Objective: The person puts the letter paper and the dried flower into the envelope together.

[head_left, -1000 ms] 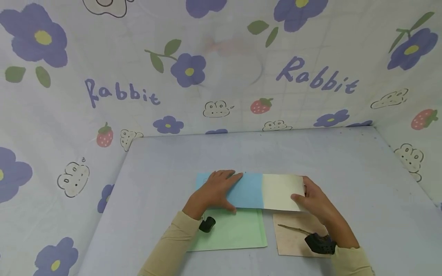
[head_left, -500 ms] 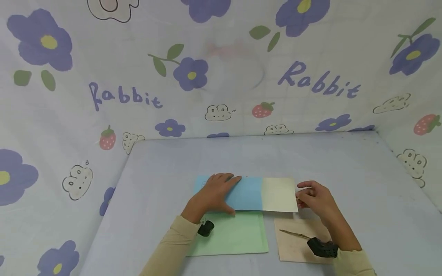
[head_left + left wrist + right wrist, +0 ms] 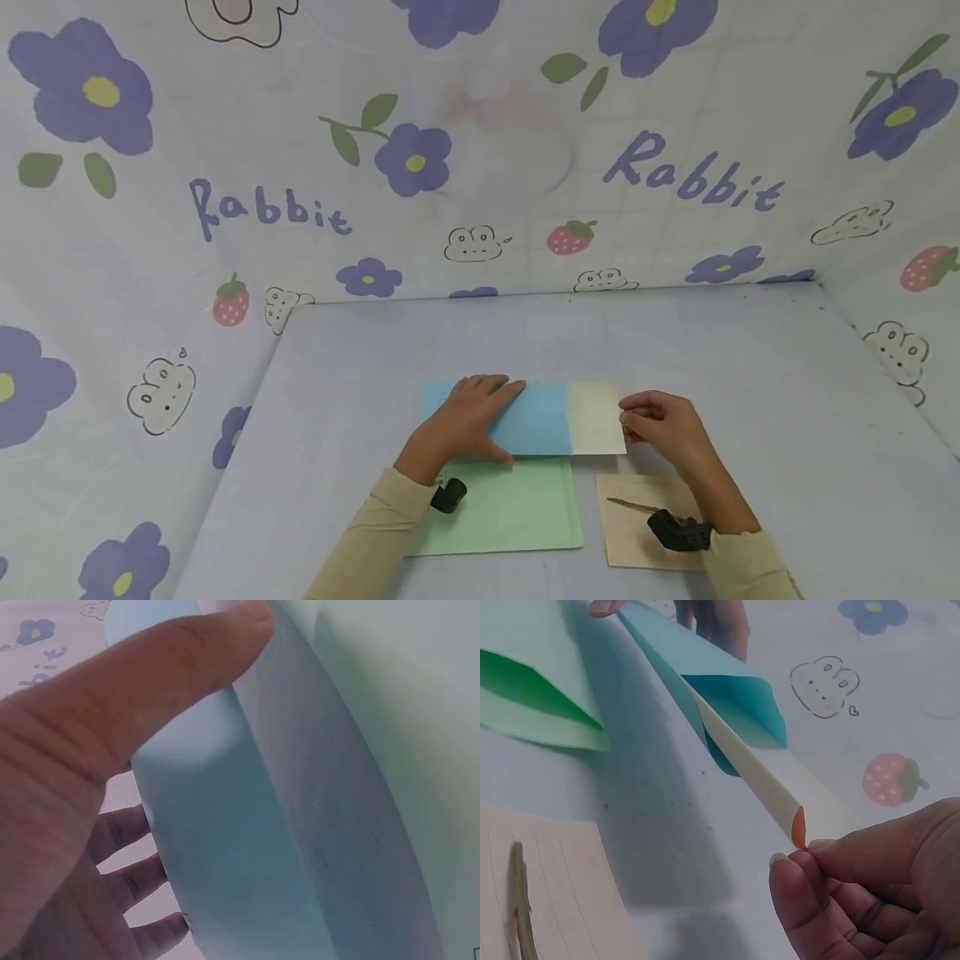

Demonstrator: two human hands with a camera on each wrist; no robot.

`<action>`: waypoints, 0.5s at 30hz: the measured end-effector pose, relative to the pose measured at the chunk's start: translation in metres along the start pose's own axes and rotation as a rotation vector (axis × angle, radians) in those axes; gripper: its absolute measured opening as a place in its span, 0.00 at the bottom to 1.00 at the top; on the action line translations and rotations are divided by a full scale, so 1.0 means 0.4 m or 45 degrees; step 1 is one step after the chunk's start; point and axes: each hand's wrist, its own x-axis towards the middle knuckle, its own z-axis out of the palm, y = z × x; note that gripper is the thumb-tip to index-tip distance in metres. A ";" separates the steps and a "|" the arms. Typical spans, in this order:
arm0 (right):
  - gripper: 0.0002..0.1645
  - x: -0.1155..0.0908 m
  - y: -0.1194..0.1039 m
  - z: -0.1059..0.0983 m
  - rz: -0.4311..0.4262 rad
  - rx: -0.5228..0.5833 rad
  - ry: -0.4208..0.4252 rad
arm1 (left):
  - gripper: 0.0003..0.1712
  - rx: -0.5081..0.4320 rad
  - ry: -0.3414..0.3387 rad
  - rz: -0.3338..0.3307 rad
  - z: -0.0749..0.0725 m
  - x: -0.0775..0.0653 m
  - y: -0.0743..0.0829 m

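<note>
My left hand [image 3: 468, 417] grips a blue envelope [image 3: 536, 421] across its width, thumb at the near edge and fingers at the far edge. The envelope's right end gapes in the right wrist view. From that mouth sticks out a folded cream paper [image 3: 596, 417], orange inside its fold [image 3: 799, 825]; its other end is hidden within the blue envelope. At the outer end of this paper, my right hand [image 3: 663, 425] pinches the edge between thumb and forefinger, other fingers curled.
Nearer me lies a green envelope [image 3: 517, 508], its edge lifted in the right wrist view. To its right is a beige lined sheet [image 3: 626, 542] bearing a thin dry twig [image 3: 632, 505]. A patterned cloth wall [image 3: 510, 167] closes off the table's back.
The cream paper has slid left, deeper into the blue envelope, so less of it shows. My right hand shifted its hold to the paper's end and moved left; my left hand stayed put.
</note>
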 end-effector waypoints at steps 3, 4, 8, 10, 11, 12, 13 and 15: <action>0.15 0.003 -0.005 0.011 -0.005 0.021 -0.014 | 0.64 -0.016 -0.006 -0.003 -0.006 -0.002 0.002; 0.15 0.004 -0.006 0.015 -0.012 0.019 -0.019 | 0.64 -0.023 -0.006 -0.003 -0.007 -0.003 0.002; 0.15 0.006 -0.009 0.031 -0.025 0.013 -0.042 | 0.64 -0.056 -0.010 -0.006 -0.011 -0.006 0.003; 0.16 0.006 -0.012 0.038 -0.028 0.007 -0.047 | 0.63 -0.061 -0.006 -0.006 -0.011 -0.007 0.002; 0.16 0.006 -0.014 0.041 -0.024 0.014 -0.046 | 0.64 -0.060 -0.005 -0.005 -0.010 -0.007 0.002; 0.16 0.006 -0.016 0.044 -0.022 0.019 -0.044 | 0.64 -0.059 -0.002 -0.002 -0.010 -0.007 0.001; 0.15 0.006 -0.017 0.046 -0.020 0.024 -0.042 | 0.64 -0.054 0.002 0.000 -0.009 -0.007 0.000; 0.16 0.007 -0.020 0.050 -0.016 0.036 -0.039 | 0.64 -0.042 0.008 0.004 -0.009 -0.007 -0.002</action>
